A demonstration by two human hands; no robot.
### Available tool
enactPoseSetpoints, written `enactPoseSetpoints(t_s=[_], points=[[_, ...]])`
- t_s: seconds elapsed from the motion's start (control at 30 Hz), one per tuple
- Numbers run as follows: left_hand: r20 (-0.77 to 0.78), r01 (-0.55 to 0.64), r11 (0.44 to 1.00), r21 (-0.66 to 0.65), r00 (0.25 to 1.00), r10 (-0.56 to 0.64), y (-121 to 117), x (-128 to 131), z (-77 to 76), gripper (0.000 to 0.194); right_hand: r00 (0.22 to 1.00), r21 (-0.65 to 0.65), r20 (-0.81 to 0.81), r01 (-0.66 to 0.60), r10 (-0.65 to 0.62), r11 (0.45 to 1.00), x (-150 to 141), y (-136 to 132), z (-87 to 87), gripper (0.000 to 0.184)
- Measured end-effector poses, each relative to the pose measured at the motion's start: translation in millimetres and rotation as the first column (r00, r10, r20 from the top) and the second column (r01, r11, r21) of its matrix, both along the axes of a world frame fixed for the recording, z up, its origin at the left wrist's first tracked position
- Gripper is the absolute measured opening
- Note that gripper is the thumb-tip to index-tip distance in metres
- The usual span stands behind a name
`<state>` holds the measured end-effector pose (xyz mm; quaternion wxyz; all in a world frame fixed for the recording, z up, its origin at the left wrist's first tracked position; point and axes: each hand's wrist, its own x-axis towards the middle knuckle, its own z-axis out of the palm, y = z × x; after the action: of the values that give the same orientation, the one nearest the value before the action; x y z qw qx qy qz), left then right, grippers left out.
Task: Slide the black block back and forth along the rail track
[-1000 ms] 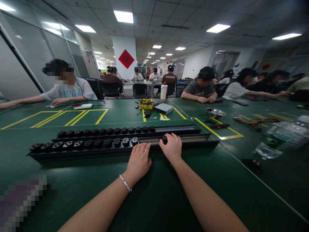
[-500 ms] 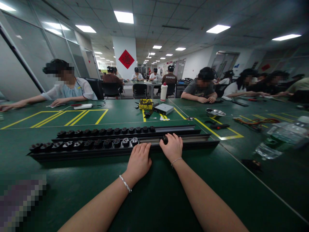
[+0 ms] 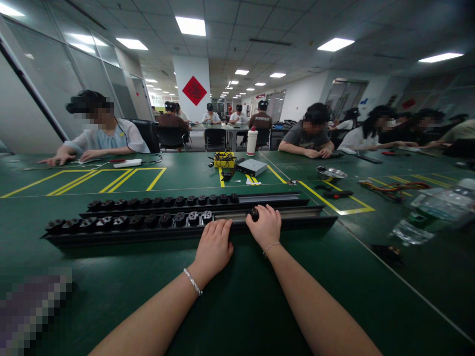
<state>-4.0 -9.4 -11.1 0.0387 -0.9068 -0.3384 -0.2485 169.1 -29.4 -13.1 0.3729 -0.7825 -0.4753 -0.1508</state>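
Observation:
Across the table in front of me lies a long black power track rail (image 3: 311,222), with a row of black socket modules (image 3: 150,221) filling its left part. My left hand (image 3: 214,247) grips the rail's near edge, fingers laid over the top and thumb on the near side, just right of the last seated module. Over the rail's bare stretch, my right hand (image 3: 265,225) holds a round black socket module (image 3: 254,214) between thumb and fingers; they hide most of it. Directly behind lies a second similar rail (image 3: 274,198), also lined with modules on its left.
Beyond the rails are a yellow box with black cables (image 3: 224,159), a grey box (image 3: 251,167) and a white bottle (image 3: 251,141). A metal bowl (image 3: 331,173), bundled wires (image 3: 393,187) and a clear water bottle (image 3: 426,212) lie to the right. Several people sit around.
My hands stay almost still on the rail; the held module shifts very slightly right. The person at the left draws an outstretched arm in along the table.

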Motion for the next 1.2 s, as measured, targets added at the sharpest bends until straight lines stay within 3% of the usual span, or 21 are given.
enactPoseSetpoints(t_s=[1.2], points=[[-0.01,-0.01,1.0,-0.001,1.0,0.01,-0.8,0.4,2.0,0.054,0.998,-0.072,-0.017,0.051,-0.053,0.996,3.7,-0.5,1.0,0.041]])
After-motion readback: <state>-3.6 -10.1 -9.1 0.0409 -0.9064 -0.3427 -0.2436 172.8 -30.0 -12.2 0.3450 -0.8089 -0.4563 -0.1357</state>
